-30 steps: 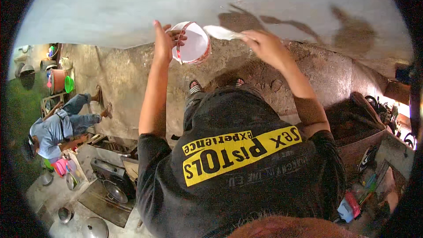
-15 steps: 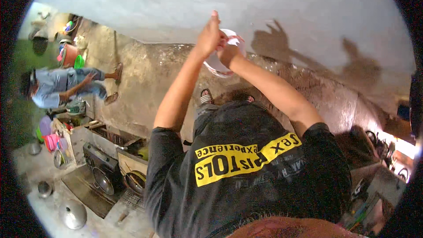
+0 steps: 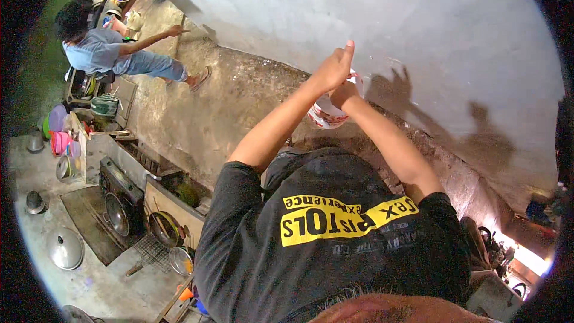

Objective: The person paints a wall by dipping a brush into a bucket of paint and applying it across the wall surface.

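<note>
Both my arms reach forward, and my hands meet over a white bucket [image 3: 327,117] with red markings. My left hand [image 3: 333,73] is closed, with one digit pointing up and its other fingers bent toward my right hand. My right hand [image 3: 343,92], also closed, is in front of the bucket's mouth, touching or almost touching the left. What either hand grips, if anything, is hidden. The bucket's white inside shows between my wrists, but its contents are out of sight. I cannot tell whether it hangs or stands.
A pale wall [image 3: 418,18] rises beyond my hands above the worn floor [image 3: 239,102]. To the left another person [image 3: 113,54] sits with an arm stretched out. A stove [image 3: 119,197], a pan [image 3: 164,229], a metal lid [image 3: 65,248] and colourful tubs [image 3: 60,142] are at the lower left.
My view has turned, so the bucket and my hands appear farther right and lower. The other person's arm has stretched out toward the wall. My hands stay together at the bucket.
</note>
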A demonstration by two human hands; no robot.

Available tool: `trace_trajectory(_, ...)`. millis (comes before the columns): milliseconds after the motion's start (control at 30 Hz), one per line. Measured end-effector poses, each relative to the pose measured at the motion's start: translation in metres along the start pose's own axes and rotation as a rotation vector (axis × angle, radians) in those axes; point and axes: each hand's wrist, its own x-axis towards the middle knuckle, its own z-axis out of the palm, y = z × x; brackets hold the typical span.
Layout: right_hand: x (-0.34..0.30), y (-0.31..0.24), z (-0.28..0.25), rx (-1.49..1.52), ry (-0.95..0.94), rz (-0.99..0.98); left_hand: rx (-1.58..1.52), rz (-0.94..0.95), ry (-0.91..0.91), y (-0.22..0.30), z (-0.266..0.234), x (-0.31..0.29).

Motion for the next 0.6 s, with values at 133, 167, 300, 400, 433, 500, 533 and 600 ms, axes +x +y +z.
trace_trajectory(133, 0.002, 0.013, 0.022, -0.101, 0.086, -0.114, -0.040, 0.006, -0.014, 0.006, 0.011, -0.001)
trace_trajectory(167, 0.005, 0.015, 0.025, -0.185, 0.116, -0.225, -0.001, -0.010, -0.015, -0.001, 0.013, 0.002)
trace_trajectory(300, 0.002, 0.008, 0.030, -0.057, 0.133, -0.086, 0.030, -0.008, 0.015, -0.016, 0.017, 0.008)
trace_trajectory(400, 0.004, 0.013, 0.044, 0.039, 0.369, -0.046, 0.035, 0.002, 0.024, -0.008, 0.021, 0.001)
trace_trajectory(433, -0.001, 0.014, 0.033, 0.020, 0.294, -0.130, 0.034, -0.002, 0.027, -0.012, 0.020, 0.001)
trace_trajectory(500, 0.001, 0.011, 0.033, 0.002, 0.217, -0.218, 0.091, 0.057, 0.151, -0.019, 0.020, 0.000)
trace_trajectory(533, 0.008, 0.026, 0.052, -0.052, 0.373, -0.209, 0.098, 0.076, 0.116, -0.003, 0.027, -0.003)
trace_trajectory(600, 0.006, 0.029, 0.056, -0.101, 0.518, -0.215, -0.014, -0.007, -0.019, 0.017, 0.027, -0.015)
